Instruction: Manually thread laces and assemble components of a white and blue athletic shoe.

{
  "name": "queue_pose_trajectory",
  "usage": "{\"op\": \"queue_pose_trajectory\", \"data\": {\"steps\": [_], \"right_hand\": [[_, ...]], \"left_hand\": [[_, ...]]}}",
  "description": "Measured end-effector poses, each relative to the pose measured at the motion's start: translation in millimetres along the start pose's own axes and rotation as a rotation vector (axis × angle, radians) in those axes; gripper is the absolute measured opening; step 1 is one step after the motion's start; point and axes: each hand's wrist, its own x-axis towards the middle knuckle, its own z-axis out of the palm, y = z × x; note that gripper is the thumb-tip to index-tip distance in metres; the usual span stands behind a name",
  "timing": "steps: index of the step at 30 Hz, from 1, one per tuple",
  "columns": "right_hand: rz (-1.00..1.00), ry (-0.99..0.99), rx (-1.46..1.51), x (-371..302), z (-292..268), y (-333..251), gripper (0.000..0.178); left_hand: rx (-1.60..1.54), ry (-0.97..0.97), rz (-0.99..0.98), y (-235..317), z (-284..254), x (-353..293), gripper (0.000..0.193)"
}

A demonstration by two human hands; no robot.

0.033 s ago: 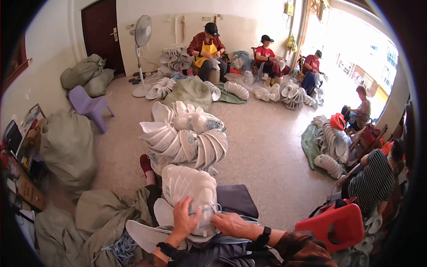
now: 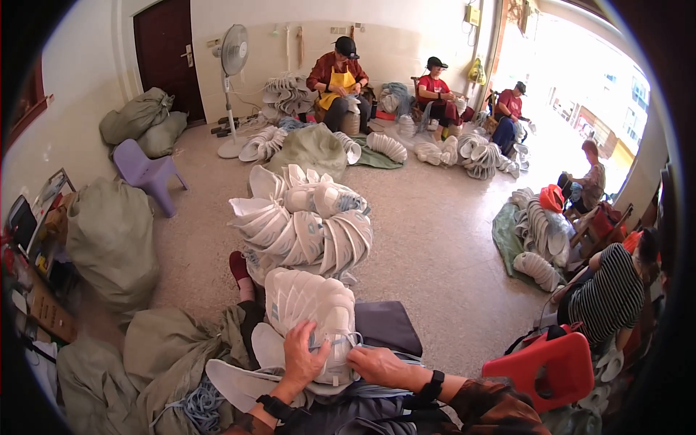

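A white shoe upper [image 2: 336, 355] lies in front of me, at the near end of a nested stack of white uppers [image 2: 301, 293]. My left hand [image 2: 301, 355] grips its left side, thumb and fingers around the lace area. On the other side, my right hand [image 2: 378, 365] pinches a thin pale-blue shoelace [image 2: 355, 338] near the eyelets; the fingertips partly hide it. White flat pieces [image 2: 239, 383] stick out beneath my left wrist. A bundle of light-blue laces [image 2: 199, 407] lies at the lower left.
A large curved pile of white uppers [image 2: 308, 228] stands just beyond. Grey-green sacks [image 2: 112, 243] and a purple chair [image 2: 145, 170] are on the left, a red plastic chair [image 2: 544, 366] on the right. Several people sit working along the back and right, including a person in a yellow apron [image 2: 339, 80].
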Motion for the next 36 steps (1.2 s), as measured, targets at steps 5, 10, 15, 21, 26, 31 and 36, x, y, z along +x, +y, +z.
{"op": "queue_pose_trajectory", "data": {"steps": [5,10,15,21,26,31,36], "right_hand": [[0.033,0.144,0.227,10,-7,-12,0.011],[0.451,0.199,0.813,-4,0,0,0.016],[0.618,0.144,0.787,-29,-7,4,0.02],[0.628,0.245,0.783,-33,-5,4,0.015],[0.549,0.399,0.721,-23,-14,11,0.011],[0.612,0.342,0.747,-11,-21,3,0.011],[0.672,0.293,0.774,-6,-21,7,0.011]], "left_hand": [[-0.044,-0.015,0.02,2,-6,9,0.047],[-0.105,-0.087,0.147,18,-17,10,0.035],[-0.001,-0.114,0.25,31,-27,14,0.022],[0.047,-0.263,0.327,39,-33,23,0.023],[0.17,-0.376,0.284,39,-32,29,0.025],[0.158,-0.282,0.326,41,-39,29,0.017],[-0.107,-0.585,0.142,40,-58,25,0.013]]}}
